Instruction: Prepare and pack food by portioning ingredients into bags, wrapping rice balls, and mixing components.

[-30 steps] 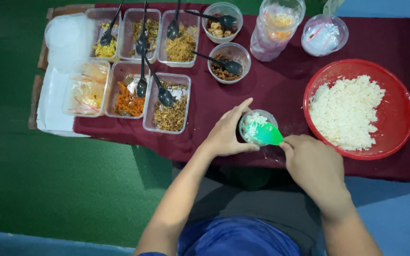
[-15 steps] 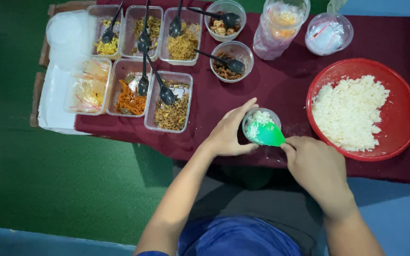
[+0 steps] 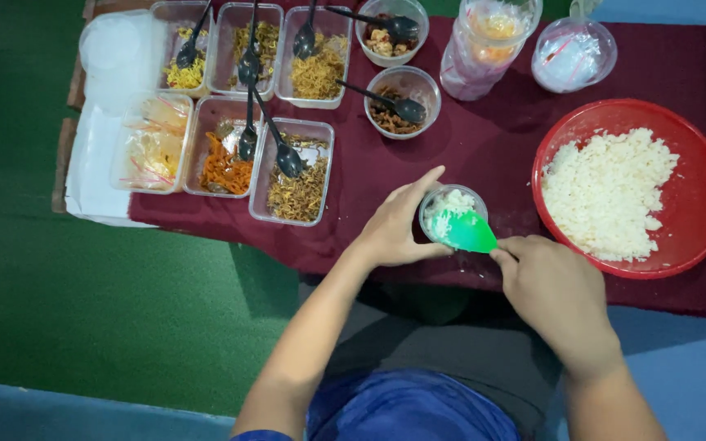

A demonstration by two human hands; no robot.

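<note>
Just below the middle of the frame, the left hand (image 3: 394, 229) wraps its fingers around a small clear cup (image 3: 451, 214) partly filled with white rice, standing on the maroon cloth (image 3: 484, 147). The right hand (image 3: 557, 294) is closed on a green rice paddle (image 3: 467, 231) (its blade lies inside the cup). At right sits a red bowl (image 3: 696, 204) of rice; clear tubs of toppings (image 3: 296, 175) fill the upper left.

A worktop covered in dark maroon cloth (image 3: 484, 155) is seen from above. On it are set rectangular clear plastic food tubs (image 3: 292, 171), two round clear bowls (image 3: 395, 102), a red round plastic basin of white rice (image 3: 696, 196), a clear jar (image 3: 484, 49), and a small round cup (image 3: 451, 214).
</note>
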